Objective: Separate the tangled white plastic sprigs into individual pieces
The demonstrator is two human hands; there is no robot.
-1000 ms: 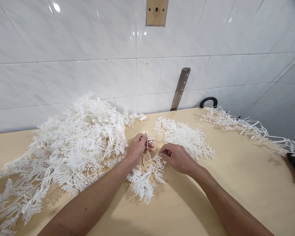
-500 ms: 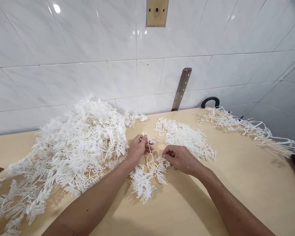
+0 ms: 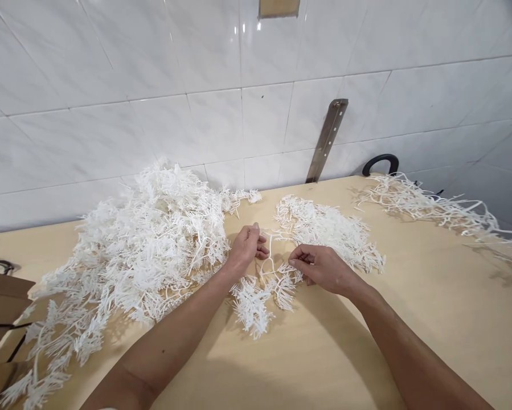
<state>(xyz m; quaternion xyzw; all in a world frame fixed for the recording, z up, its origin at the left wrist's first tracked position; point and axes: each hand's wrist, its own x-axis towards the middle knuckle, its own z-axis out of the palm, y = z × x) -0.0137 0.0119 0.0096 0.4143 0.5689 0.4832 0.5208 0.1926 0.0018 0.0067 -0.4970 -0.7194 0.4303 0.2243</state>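
Note:
My left hand (image 3: 247,246) pinches the thin stems of a white plastic branch piece (image 3: 259,293) whose bushy tips trail onto the wooden table (image 3: 324,353). My right hand (image 3: 319,267) is closed on another twig of the same piece, just right of the left hand. A large heap of white plastic branches (image 3: 144,245) lies directly left of my left hand. Behind my right hand rests a smaller flat pile of branches (image 3: 324,228).
A loose strand of white stems (image 3: 430,208) runs along the table's far right. A metal bracket (image 3: 327,139) and a black handle (image 3: 380,162) stand against the tiled wall. A cardboard box (image 3: 1,313) sits at the left edge.
The view has tilted down and shifted right. Both hands have stayed on the branch piece, the stems in my left hand have tipped from upright toward the right hand, and the box has come into view.

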